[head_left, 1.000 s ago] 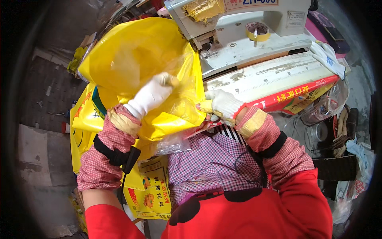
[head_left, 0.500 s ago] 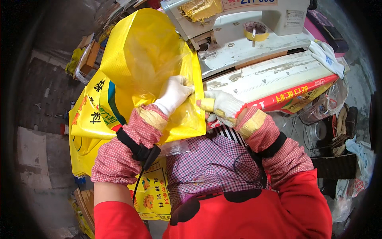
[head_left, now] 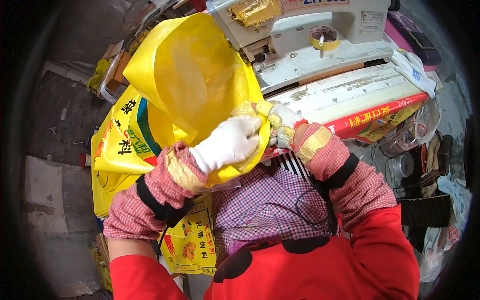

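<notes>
A large yellow woven bag (head_left: 172,65) stands with its mouth held wide, and a clear plastic liner (head_left: 192,85) shows inside it. My left hand (head_left: 227,142), in a white glove, reaches into the mouth with fingers closed on the near right part of the rim and liner. At the right side of the rim, my right hand (head_left: 282,122) grips the bag's edge, in a white glove with yellow tape on its fingers. Its thumb lies over the rim; the other fingers are partly behind it. The sewing machine (head_left: 310,50) is just beyond both hands.
A roll of yellow tape (head_left: 324,38) sits on the machine bed. White gloves (head_left: 414,72) lie at the table's right end, above a red printed strip (head_left: 375,117) along its front. Another yellow bag (head_left: 192,240) hangs near my lap. Plastic bags (head_left: 452,205) are at right.
My left hand has moved down and right along the rim. My right hand has risen slightly. The bag's near right edge has gone from a straight fold to a rounded curve.
</notes>
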Motion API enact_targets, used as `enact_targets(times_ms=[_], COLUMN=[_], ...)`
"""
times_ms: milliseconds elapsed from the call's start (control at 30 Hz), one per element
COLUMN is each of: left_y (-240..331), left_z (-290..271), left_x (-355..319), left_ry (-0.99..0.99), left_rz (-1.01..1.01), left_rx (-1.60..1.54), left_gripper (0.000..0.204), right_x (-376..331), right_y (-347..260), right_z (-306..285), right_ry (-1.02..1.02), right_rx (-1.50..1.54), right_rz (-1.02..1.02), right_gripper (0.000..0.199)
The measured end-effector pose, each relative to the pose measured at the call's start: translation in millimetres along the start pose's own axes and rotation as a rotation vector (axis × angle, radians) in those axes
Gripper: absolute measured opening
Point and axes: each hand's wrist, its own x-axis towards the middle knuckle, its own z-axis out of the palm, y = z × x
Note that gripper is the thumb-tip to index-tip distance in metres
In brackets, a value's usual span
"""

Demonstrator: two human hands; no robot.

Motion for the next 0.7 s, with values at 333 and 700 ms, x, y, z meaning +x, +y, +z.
enact_targets(times_ms=[333,700], left_y=[4.4,-46.1], left_z=[-61.0,-59.4], left_x=[11.5,97.0], left_ry=[-0.302,0.063], left_rz=[-0.035,-0.354], left_rx=[-0.049,0.510], left_gripper=[0.051,0.037], right_x=[-18.4,9.7], right_y=[-6.1,-45.3], right_z=[17.1,33.3], right_ry=[0.442,0.341], right_rx=[-0.951,-0.213], right_rz=[0.108,0.144], right_gripper=[0.022,0.019])
